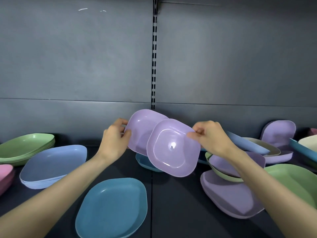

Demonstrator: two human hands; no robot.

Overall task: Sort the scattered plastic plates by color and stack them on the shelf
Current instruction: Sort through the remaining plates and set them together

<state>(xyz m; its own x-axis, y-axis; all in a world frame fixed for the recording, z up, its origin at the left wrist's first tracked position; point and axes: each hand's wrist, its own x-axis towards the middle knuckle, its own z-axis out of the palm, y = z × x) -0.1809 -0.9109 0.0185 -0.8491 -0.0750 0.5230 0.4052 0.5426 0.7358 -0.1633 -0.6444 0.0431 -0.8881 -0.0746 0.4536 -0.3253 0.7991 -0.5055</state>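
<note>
Plates of purple plastic, two of them, are held tilted above the dark shelf (171, 203): the rear plate (140, 127) is pinched at its left rim by the left hand (115, 140), and the front plate (173, 148), overlapping it, is pinched at its right rim by the right hand (211, 136). On the shelf below lie a teal plate (113, 208) near the front, a blue stack (53, 164) and a green stack (25, 146) at left, and a purple stack (228, 198) at right.

No words, numbers or labels can be read on the plates (173, 148) or the wall (68, 57) at twelve o'clock.
</note>
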